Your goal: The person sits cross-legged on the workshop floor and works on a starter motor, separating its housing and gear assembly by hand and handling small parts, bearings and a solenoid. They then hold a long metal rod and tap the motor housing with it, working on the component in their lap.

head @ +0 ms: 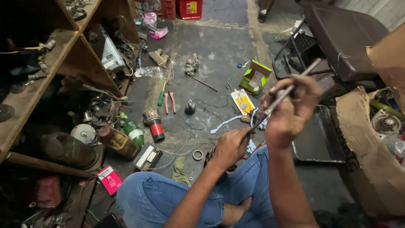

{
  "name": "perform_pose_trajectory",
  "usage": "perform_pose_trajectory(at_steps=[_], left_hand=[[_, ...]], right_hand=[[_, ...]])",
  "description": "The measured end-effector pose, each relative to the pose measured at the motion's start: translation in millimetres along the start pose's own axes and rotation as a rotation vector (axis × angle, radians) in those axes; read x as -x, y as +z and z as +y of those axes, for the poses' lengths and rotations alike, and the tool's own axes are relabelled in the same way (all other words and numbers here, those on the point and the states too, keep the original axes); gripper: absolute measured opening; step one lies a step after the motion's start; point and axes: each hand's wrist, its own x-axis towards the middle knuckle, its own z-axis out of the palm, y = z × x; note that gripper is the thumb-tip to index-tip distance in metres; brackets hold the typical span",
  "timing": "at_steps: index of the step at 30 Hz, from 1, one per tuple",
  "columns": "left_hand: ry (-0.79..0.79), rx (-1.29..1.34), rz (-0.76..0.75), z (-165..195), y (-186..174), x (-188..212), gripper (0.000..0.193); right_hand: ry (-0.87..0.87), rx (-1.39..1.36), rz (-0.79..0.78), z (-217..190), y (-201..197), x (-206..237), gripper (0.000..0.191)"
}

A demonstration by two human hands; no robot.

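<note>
Two hands [230,147] [291,112], one slanted metal tool [291,87] within right fingers [304,90].

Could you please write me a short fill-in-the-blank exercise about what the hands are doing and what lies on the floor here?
1. The right hand grips a long metal ____ slanting up to the right.
2. The left hand holds a small part above the person's blue ____.
3. On the floor, the pliers have ____ handles.
4. The open cardboard box is ____ outside.

Missing words: rod; jeans; red; green
</note>
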Motion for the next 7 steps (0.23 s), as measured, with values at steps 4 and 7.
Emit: perform_pose_trajectory(at_steps=[4,7], left_hand=[[0.036,-0.005,0.013,0,-2,-3,0.024],[0.043,-0.005,0.017,1,-3,-2,0.024]], right_hand=[[0.260,-0.425,-0.051,-1,-17,-6,0.027],[0.579,-0.904,-0.215,8,-47,-14,0.057]])
